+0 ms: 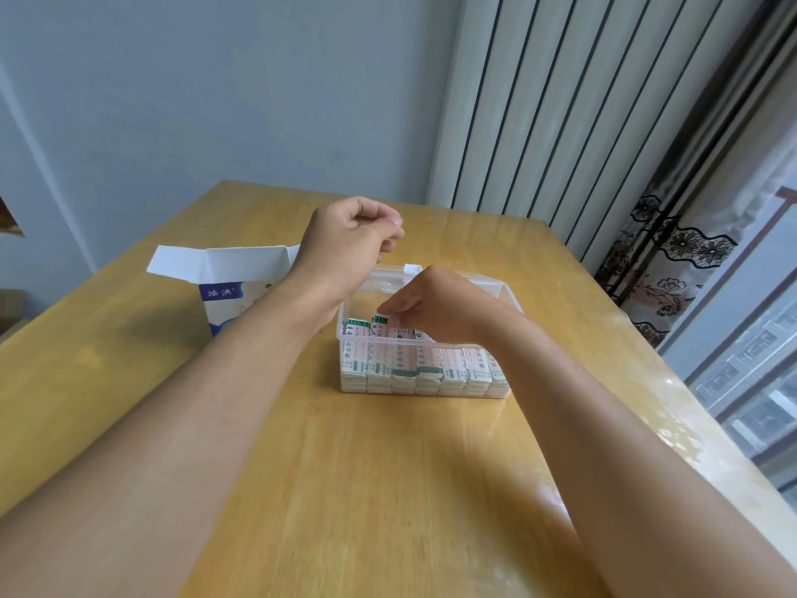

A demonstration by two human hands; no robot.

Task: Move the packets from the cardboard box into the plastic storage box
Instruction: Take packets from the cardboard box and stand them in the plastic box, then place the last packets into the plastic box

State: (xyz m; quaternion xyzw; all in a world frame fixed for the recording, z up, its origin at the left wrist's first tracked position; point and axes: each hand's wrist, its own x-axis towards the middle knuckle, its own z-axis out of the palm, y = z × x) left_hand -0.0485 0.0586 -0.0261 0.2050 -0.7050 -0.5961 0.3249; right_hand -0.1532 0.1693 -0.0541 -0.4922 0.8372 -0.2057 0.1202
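Currently the right hand [425, 302] reaches down into the clear rectangular plastic storage box [425, 384] on the pale wooden table [388, 489], thumb and fingertips pinching the top edge of a white paper packet with green and red print [385, 325] near the box's left end, presumably to seat it upright in line with the packets already there. Packed rows of like packets [453, 366] stand on edge against the near wall, so most of the transfer looks done. Left hand [351, 243] hovers above the box, fingers loosely curled with nothing visible in them. White-and-blue cardboard box [224, 274] stands flaps open just left of the plastic one, within easy reach; its contents are hidden.
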